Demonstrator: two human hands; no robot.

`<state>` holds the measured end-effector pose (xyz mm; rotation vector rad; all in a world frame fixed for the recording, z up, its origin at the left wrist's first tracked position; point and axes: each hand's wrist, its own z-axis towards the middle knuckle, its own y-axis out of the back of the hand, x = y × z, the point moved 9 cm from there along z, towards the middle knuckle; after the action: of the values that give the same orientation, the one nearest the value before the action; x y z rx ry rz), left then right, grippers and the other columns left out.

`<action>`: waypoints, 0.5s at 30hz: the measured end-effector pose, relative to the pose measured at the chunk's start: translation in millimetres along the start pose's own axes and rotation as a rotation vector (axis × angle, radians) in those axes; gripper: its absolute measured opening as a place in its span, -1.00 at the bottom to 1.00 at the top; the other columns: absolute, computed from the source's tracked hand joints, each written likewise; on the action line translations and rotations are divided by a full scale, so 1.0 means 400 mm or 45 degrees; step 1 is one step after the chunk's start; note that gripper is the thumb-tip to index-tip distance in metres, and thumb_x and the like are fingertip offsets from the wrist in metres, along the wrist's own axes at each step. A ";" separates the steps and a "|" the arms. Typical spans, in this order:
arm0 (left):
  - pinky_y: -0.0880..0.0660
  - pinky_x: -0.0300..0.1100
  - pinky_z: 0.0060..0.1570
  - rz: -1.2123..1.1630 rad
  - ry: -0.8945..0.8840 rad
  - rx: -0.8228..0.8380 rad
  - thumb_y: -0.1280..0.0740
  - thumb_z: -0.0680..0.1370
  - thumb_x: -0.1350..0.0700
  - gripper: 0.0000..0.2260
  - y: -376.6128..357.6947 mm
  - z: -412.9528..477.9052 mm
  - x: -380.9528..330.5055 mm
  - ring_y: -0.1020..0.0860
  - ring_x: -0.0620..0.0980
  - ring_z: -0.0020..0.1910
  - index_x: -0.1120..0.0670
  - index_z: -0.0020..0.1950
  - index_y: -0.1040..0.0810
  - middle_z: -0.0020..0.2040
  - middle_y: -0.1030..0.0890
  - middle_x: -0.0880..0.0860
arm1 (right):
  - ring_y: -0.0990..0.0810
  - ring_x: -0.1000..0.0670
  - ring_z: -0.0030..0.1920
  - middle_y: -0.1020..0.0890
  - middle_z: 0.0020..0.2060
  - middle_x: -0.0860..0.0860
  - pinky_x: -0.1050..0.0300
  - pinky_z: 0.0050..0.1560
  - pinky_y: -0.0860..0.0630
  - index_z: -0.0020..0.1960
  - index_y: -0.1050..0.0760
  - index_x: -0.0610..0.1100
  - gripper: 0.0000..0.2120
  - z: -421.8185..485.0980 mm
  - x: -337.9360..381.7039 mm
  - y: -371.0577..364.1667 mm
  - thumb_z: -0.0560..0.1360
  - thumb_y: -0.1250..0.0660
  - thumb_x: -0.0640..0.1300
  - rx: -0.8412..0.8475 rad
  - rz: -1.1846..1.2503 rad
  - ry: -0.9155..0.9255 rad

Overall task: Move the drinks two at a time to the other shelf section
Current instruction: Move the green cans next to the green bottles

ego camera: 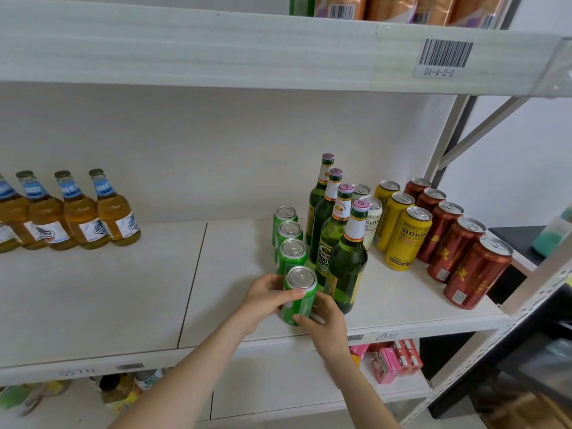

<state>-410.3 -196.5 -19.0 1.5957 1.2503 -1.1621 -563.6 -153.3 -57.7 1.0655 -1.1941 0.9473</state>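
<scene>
Lower centre: my left hand [266, 300] and right hand [325, 320] both clasp the front green can [301, 294] — probably full, heavy, slick — best gripped mid-body.

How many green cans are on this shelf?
4, in one row left of the green bottles: the front can held by the left hand and right hand, three cans behind it. Others may be hidden.

Much of the front green can [299, 292] is covered by the left hand [263, 300] and right hand [328, 326]; the right fingers are hidden behind it. white cans [373, 224] mostly blocked by green bottles [346, 261]. leftmost amber bottle [4, 218] cut by frame edge. top-shelf packages [393, 7] cropped. lower-shelf goods [120, 391] blurred. handwritten shelf tag [387, 336] unreadable.
</scene>
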 end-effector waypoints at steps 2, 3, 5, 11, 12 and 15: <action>-0.57 -0.23 -0.25 -0.013 0.030 -0.027 -0.60 0.35 0.15 -0.62 0.002 0.005 0.004 -0.64 -0.09 -0.25 0.13 0.09 -0.55 -0.14 -0.67 0.05 | -0.64 0.11 0.05 -0.66 0.04 0.02 0.28 0.00 -0.57 0.22 -0.49 -0.10 -0.50 0.007 0.004 0.000 0.34 -0.54 -0.33 -0.017 -0.001 0.003; -0.58 -0.22 -0.24 -0.019 0.039 -0.037 -0.60 0.35 0.14 -0.63 0.004 0.007 0.007 -0.64 -0.08 -0.24 0.13 0.07 -0.55 -0.14 -0.67 0.05 | -0.64 0.14 0.04 -0.66 0.04 0.03 0.30 -0.01 -0.57 0.21 -0.49 -0.10 -0.50 0.009 0.005 -0.001 0.34 -0.54 -0.34 -0.022 0.005 0.003; -0.62 -0.16 -0.15 -0.031 0.050 -0.050 -0.59 0.36 0.14 -0.64 0.008 0.015 0.011 -0.65 -0.04 -0.19 0.14 0.06 -0.55 -0.12 -0.68 0.06 | -0.63 0.18 0.02 -0.66 0.04 0.04 0.32 -0.03 -0.56 0.20 -0.49 -0.10 -0.50 0.016 0.009 -0.004 0.34 -0.53 -0.36 -0.028 0.013 0.006; -0.63 -0.02 0.04 -0.048 0.043 -0.039 -0.59 0.37 0.14 -0.65 0.017 0.032 0.008 -0.67 0.04 -0.10 0.16 0.06 -0.55 -0.09 -0.68 0.10 | -0.64 0.12 0.06 -0.65 0.07 0.00 0.31 0.01 -0.57 0.25 -0.47 -0.15 -0.47 0.035 0.005 -0.017 0.34 -0.52 -0.37 -0.024 0.030 -0.011; -0.63 -0.03 0.04 -0.045 0.041 -0.031 -0.58 0.37 0.14 -0.66 0.017 0.032 0.007 -0.67 0.02 -0.11 0.16 0.05 -0.56 -0.10 -0.68 0.09 | -0.63 0.11 0.08 -0.65 0.07 -0.01 0.30 0.02 -0.57 0.25 -0.47 -0.15 -0.47 0.036 0.004 -0.019 0.34 -0.52 -0.37 -0.022 0.030 -0.012; -0.62 -0.03 0.05 -0.035 0.043 -0.007 -0.57 0.38 0.14 -0.68 0.016 0.034 0.008 -0.66 0.01 -0.11 0.14 0.05 -0.56 -0.10 -0.68 0.08 | -0.64 0.13 0.06 -0.65 0.07 -0.01 0.30 0.02 -0.57 0.24 -0.47 -0.15 -0.48 0.036 0.003 -0.017 0.34 -0.52 -0.38 -0.022 0.024 -0.018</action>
<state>-406.3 -209.8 -25.5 1.6053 1.2995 -1.1520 -560.3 -168.9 -56.6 1.0505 -1.2232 0.9438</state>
